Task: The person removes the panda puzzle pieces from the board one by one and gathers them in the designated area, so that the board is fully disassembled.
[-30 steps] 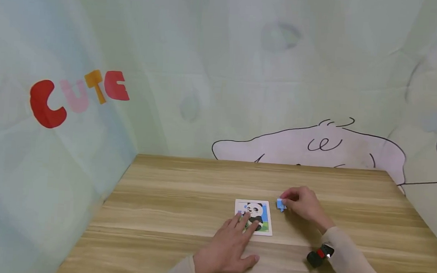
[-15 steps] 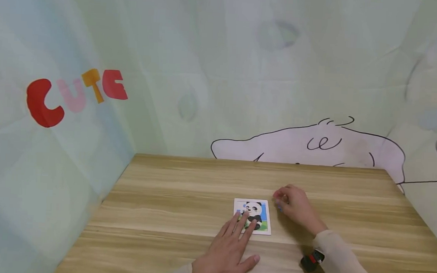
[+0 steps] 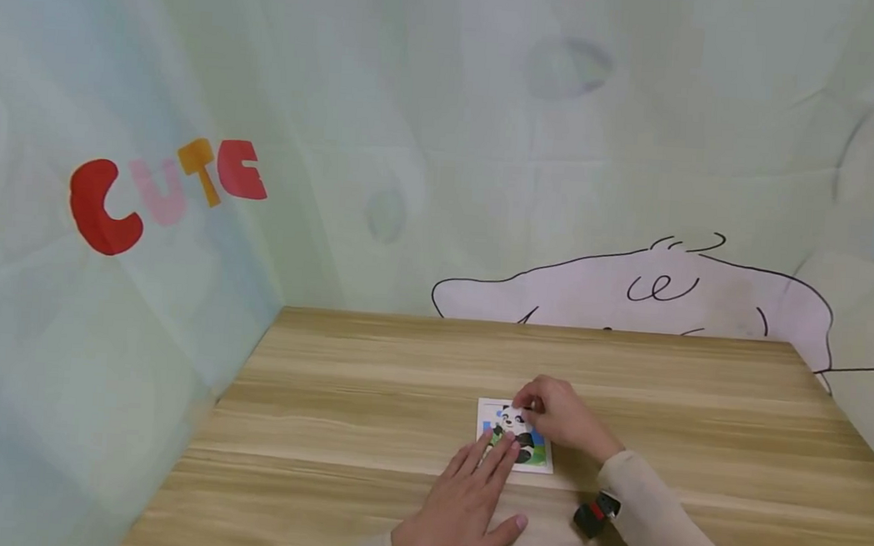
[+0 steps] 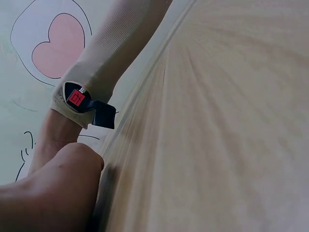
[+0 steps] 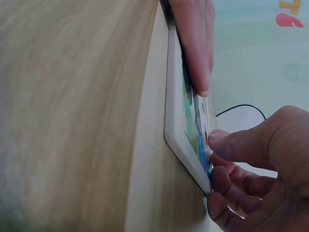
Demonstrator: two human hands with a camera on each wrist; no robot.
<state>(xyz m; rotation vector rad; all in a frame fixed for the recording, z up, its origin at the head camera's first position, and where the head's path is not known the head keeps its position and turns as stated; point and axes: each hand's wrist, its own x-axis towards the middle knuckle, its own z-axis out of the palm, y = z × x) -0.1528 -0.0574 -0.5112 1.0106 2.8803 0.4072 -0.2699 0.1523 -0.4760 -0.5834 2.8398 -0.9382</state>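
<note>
A small panda jigsaw puzzle [image 3: 537, 457] in a white frame lies flat on the table. My left hand [image 3: 460, 508] rests on its lower left part, fingers straight and spread; the right wrist view shows those fingers [image 5: 195, 53] lying on the picture. At the puzzle's upper right, my right hand [image 3: 569, 416] has thumb and fingers curled together over the panda's head. The blue puzzle piece seen in that hand earlier is hidden by the fingers now. In the right wrist view, the right thumb [image 5: 241, 145] and fingertips meet close to the frame's corner [image 5: 193, 162].
The wood-grain table [image 3: 355, 385] runs back to a printed cloth backdrop [image 3: 385, 136]. A black and red wrist camera [image 3: 597, 515] hangs under the right sleeve [image 3: 662, 521], low over the table.
My right hand has moved left from beside the puzzle, carrying the blue puzzle piece, and is now over the puzzle's upper right. My left hand stays on the puzzle.
</note>
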